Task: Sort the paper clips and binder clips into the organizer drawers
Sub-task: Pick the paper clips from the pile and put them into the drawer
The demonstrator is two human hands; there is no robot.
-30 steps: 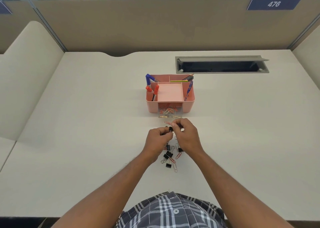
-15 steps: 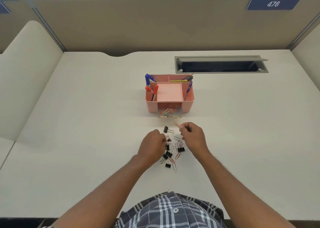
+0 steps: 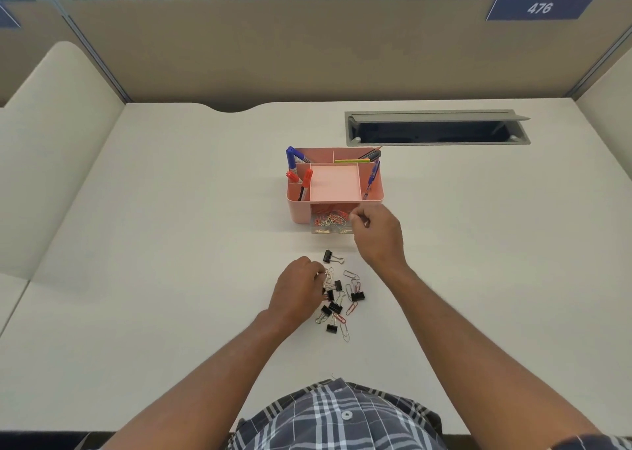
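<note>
Right hand (image 3: 376, 232) hangs over the open drawer (image 3: 330, 224), grasp unclear; left hand (image 3: 297, 290), nearer the clips (image 3: 338, 299), pinches one

We are reading a single marking: the white number "476" on a dark blue sign (image 3: 539, 7) fixed to the top of the partition wall, far beyond and to the right of our fingers. We are finding no other legible text.
</note>
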